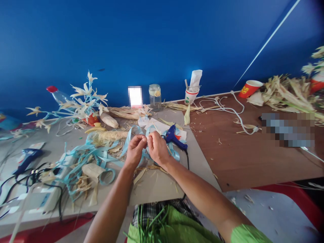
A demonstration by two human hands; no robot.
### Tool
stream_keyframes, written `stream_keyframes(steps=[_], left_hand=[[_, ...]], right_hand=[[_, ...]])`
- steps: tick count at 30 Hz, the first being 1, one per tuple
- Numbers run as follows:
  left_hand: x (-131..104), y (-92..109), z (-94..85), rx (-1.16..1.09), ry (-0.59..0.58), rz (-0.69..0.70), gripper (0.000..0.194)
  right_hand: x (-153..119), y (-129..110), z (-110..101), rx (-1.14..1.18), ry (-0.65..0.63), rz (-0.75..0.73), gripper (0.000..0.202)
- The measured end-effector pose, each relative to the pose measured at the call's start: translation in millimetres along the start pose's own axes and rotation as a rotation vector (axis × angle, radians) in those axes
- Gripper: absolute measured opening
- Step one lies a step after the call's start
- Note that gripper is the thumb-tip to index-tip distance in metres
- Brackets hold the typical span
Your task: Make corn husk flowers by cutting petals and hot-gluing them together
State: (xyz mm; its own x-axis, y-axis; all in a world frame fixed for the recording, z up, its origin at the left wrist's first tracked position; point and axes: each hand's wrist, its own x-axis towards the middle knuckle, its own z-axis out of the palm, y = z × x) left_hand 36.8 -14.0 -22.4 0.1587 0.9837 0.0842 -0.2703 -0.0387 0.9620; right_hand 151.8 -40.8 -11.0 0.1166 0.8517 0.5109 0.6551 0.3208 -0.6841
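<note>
My left hand point(136, 148) and my right hand point(157, 147) meet over the table, thumbs and fingers pinched together almost tip to tip. Whatever small, pale thing lies between the fingertips is too hidden to name. Parts of a thin pale stick point(169, 149) show on either side of my right hand; whether the hand grips it, I cannot tell. Light blue ribbon point(131, 132) loops behind and beside both hands. Just right of my right hand lies a blue glue gun point(174, 137), its black cord running toward the table's front edge.
At left are corn-husk flowers point(84, 98), a tangle of blue ribbon strips point(69, 172), a power strip point(49, 197) and another glue gun point(29, 157). A glass jar point(155, 98) and a paper cup point(191, 96) stand behind. Dried husks point(286, 91) and a red cup point(250, 88) lie right.
</note>
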Motion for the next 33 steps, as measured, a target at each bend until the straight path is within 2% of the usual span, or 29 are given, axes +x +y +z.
stream_keyframes(steps=[6,11,13,18,21,24,28,33], left_hand=[[-2.4,6.6,2.8,0.172,-0.014,0.086,0.022],[-3.3,8.8,4.1,0.337,-0.073,0.166,0.016],[-3.1,9.1,4.5,0.418,-0.09,0.248,0.013],[-2.1,9.8,4.2,0.767,-0.093,0.574,0.01],[-1.1,8.6,2.6,0.867,-0.1,0.674,0.012],[-0.1,7.7,0.8,0.914,-0.11,0.709,0.013],[-0.2,9.7,-0.4,0.949,-0.109,0.69,0.011],[-1.2,13.6,-1.4,0.788,-0.114,0.625,0.01]], right_hand=[[0.8,-0.3,-0.8,0.088,-0.046,0.13,0.02],[2.8,2.5,1.8,0.121,-0.038,0.188,0.019],[3.4,2.8,2.1,0.14,-0.035,0.2,0.019],[3.3,3.0,0.4,0.226,-0.077,0.256,0.022],[3.4,4.2,0.4,0.254,-0.103,0.286,0.024],[4.3,5.7,0.7,0.269,-0.12,0.297,0.025],[6.5,7.4,-2.1,0.304,-0.142,0.315,0.025],[8.9,13.4,-5.4,0.434,-0.178,0.342,0.032]])
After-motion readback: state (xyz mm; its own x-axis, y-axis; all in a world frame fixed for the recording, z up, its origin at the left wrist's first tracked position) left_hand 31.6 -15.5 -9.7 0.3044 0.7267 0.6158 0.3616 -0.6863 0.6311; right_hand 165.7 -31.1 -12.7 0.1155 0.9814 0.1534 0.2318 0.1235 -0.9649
